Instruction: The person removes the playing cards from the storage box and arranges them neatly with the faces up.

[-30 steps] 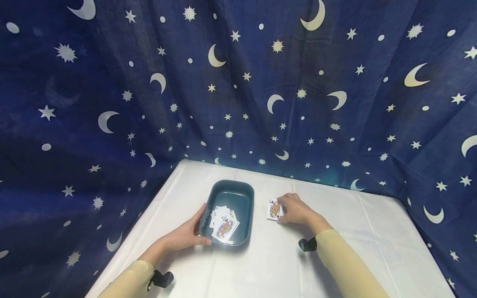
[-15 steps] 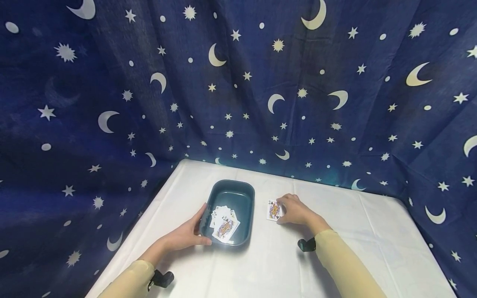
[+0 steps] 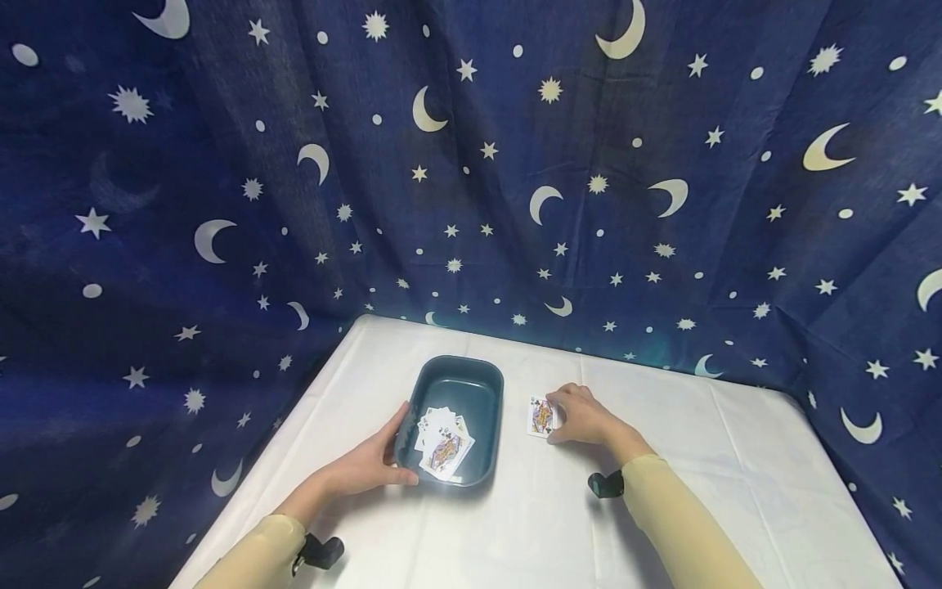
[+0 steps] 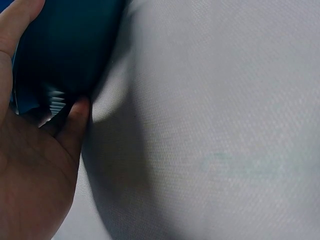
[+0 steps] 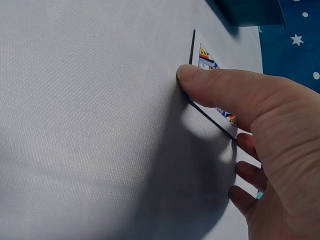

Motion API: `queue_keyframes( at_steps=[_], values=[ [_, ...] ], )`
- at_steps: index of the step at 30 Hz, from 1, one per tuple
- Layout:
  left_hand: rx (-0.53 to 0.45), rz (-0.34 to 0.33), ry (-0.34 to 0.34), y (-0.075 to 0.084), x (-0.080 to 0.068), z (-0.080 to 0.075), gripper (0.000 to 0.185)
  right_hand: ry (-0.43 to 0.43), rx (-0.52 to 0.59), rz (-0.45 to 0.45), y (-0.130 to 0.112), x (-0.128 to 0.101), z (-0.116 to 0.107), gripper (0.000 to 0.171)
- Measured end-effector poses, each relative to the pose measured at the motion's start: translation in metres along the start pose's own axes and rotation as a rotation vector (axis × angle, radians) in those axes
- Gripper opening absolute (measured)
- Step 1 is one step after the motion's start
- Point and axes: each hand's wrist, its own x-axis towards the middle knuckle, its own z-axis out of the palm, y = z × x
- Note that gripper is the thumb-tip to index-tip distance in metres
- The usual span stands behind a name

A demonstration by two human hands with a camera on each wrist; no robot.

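A dark teal rectangular tray (image 3: 482,421) sits on the table. My left hand (image 3: 368,462) grips its near left corner, with the thumb on the near side and the fingers along the left wall. Loose playing cards (image 3: 445,446) lie overlapping inside, face up, a picture card on top. To the right of the tray, my right hand (image 3: 585,415) pinches a face-up queen playing card (image 3: 542,415) by its near and far edges. In the right wrist view the thumb lies across the near edge of the card (image 5: 205,55), close to the cloth. Whether more cards lie beneath is unclear.
White cloth (image 3: 515,540) covers the table. A dark blue curtain (image 3: 500,196) with moons and stars hangs behind and along both sides. Black wrist cameras (image 3: 606,484) project from both sleeves.
The card in my right hand has shifted very slightly toward me, and its near edge looks thinner. My left hand and the tray stay in place.
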Motion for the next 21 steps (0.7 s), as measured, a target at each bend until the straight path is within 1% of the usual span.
queue_keyframes(
  at_steps=[9,14,21],
  values=[
    [-0.015,0.02,-0.004,0.0015,-0.0005,-0.0001,0.124,-0.006,0.011,-0.002,-0.0014,-0.0023,-0.0011,0.087],
    [-0.019,0.016,-0.005,-0.0005,-0.0002,0.0002,0.124,0.0,0.01,0.001,-0.0001,-0.0016,0.0001,0.087],
    [0.006,0.003,0.001,-0.0002,0.0,-0.0001,0.124,0.018,0.016,0.006,0.0021,-0.0002,0.0018,0.089]
  ],
)
